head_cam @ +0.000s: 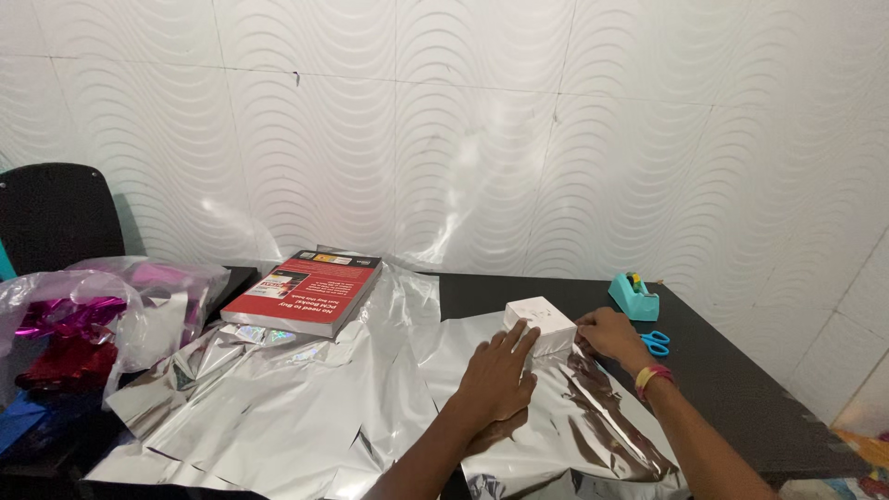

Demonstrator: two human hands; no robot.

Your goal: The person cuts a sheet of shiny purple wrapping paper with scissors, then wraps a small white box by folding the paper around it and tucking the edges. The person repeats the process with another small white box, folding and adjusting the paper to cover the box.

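- left hand [498, 378] lies flat, fingers spread on the silver wrapping sheet [296, 407], fingertips touching the small white box [540, 325]
- right hand [608, 334] pinches the sheet against the box's right end — nearer hand
- box sits just ahead of both hands, long axis left-right
- red book [304, 291], teal tape dispenser [633, 295], blue scissors [656, 343] further out on the table [732, 389]

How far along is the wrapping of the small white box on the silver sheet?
Done: the silver sheet is spread on the black table, with the white box set on it. In hand: the left hand presses beside the box, and the right hand touches its side. Left: the box top is uncovered; tape dispenser and scissors lie untouched.
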